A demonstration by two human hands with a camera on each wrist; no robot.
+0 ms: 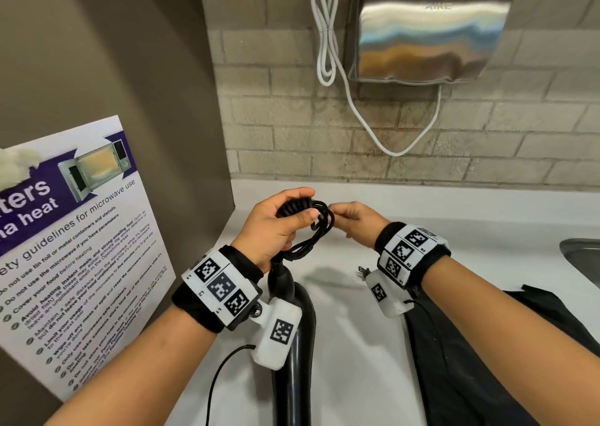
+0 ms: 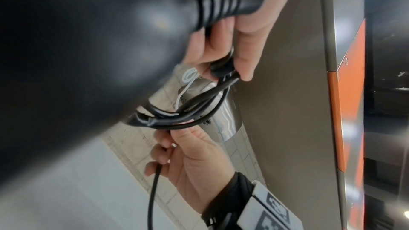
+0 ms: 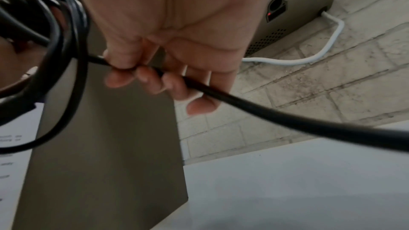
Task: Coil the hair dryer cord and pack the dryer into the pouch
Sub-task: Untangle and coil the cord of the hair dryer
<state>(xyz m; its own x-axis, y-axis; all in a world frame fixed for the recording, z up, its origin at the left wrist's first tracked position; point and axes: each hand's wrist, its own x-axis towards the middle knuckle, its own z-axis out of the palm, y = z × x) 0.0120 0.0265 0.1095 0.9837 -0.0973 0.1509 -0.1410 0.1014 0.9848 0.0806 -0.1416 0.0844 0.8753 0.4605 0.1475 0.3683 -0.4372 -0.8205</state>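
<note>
While looped: cord [image 1: 311, 227] black, bunched in coils above table [image 1: 422, 205]
Left hand [image 1: 276, 227]: clenched round coils
Right hand [image 1: 357, 221]: fingers [image 3: 141, 74] pinching loose strand

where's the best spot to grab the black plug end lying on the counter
Judging by its pose, grip the black plug by its body, from above and the right: its prongs point left, and the right hand already pinches the black cord leading to it.

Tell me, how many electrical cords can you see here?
2: a thin black cord, coiled between both hands above the counter, and a white cord, looped on the tiled wall beside the steel hand dryer.
</note>
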